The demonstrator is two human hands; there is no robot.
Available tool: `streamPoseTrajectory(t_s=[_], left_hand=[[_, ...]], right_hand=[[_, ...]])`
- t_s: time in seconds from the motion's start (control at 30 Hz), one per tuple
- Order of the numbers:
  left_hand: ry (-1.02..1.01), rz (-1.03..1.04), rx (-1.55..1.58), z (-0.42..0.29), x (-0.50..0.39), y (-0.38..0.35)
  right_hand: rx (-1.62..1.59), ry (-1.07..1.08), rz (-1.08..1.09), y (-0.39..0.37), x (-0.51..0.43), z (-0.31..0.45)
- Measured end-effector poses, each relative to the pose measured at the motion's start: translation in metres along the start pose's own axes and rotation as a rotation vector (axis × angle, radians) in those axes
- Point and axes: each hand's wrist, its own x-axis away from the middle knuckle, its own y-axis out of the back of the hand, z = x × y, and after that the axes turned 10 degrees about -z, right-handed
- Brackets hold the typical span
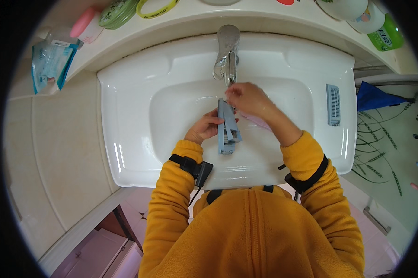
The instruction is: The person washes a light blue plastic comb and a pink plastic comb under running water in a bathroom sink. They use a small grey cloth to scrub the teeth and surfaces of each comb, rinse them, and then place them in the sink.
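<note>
My left hand (206,128) grips a blue-grey slotted plastic filter case (221,139) over the basin of the white ceramic washbasin (181,121). Its flat cover (230,121) sits askew across the slotted part. Right below the spout of the chrome faucet (228,41), my right hand (247,99) is raised with bent fingers, close to the top end of the case. Whether those fingers pinch something small is hidden. Something thin and pink (256,121) shows in the basin, partly behind my right forearm.
Another slotted blue-grey plastic piece (333,105) lies on the washbasin's right rim. Along the shelf (195,17) stand a pink-capped jar (87,26), green round tins (116,14), a yellow wristband (156,9) and a green bottle (386,36). A blue cloth (377,97) hangs at the right.
</note>
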Motion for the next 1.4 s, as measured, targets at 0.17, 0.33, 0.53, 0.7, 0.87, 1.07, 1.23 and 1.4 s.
streamPoseTrajectory(t_s=[0.17,0.33,0.53,0.7,0.87,1.07,1.23,1.4], left_hand=[[-0.013,-0.044,0.067,0.002,-0.015,-0.003],[0.106,-0.159,0.045,0.007,-0.037,-0.003],[0.098,-0.212,0.061,0.011,-0.037,0.002],[0.068,-0.221,0.027,0.007,-0.017,0.005],[-0.021,-0.331,-0.178,0.010,-0.014,-0.004],[-0.049,-0.463,-0.227,0.003,-0.033,-0.034],[-0.064,-0.625,-0.269,0.000,-0.046,-0.057],[-0.220,-0.564,-0.255,-0.006,-0.029,-0.047]], right_hand=[[-0.835,0.062,0.176,0.030,-0.013,0.048],[-0.678,0.156,0.237,0.043,-0.026,0.024],[0.049,-0.110,0.037,-0.031,-0.020,-0.067],[0.139,-0.216,0.016,-0.086,-0.042,-0.075],[0.006,-0.174,-0.082,-0.096,-0.045,-0.083],[-0.164,0.116,-0.112,-0.023,-0.037,-0.059],[0.032,0.806,-0.827,0.029,-0.032,0.015],[0.384,0.902,-0.700,0.005,-0.016,0.039]])
